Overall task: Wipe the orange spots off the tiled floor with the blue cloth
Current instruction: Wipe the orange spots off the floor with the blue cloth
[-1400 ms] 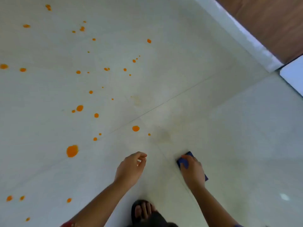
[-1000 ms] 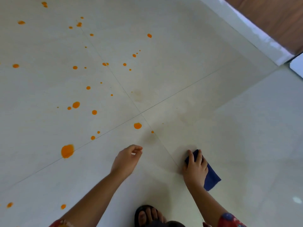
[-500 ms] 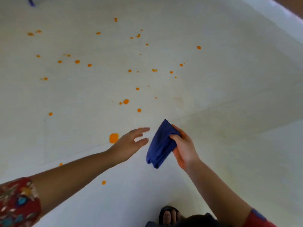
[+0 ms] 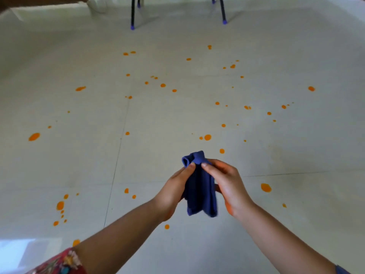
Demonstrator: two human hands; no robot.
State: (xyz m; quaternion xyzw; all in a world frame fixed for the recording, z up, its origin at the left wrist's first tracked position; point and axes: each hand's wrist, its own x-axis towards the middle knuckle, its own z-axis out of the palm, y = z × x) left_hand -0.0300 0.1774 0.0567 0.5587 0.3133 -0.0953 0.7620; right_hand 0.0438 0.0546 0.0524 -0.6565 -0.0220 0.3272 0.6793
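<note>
Both hands, left hand (image 4: 173,191) and right hand (image 4: 229,186), pinch the bunched dark-blue fabric cloth (image 4: 200,191) between them, held up above the pale tiled floor (image 4: 158,119) scattered with orange spots (image 4: 207,137), black chair legs (image 4: 132,12) beyond.

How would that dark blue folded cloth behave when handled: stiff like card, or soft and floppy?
Probably floppy: the dark blue folded cloth hangs limp between the left hand and the right hand, its top bunched. It seems light, since pinches alone hold it up. Likely easy to grip, as its folds crease where pinched.
</note>
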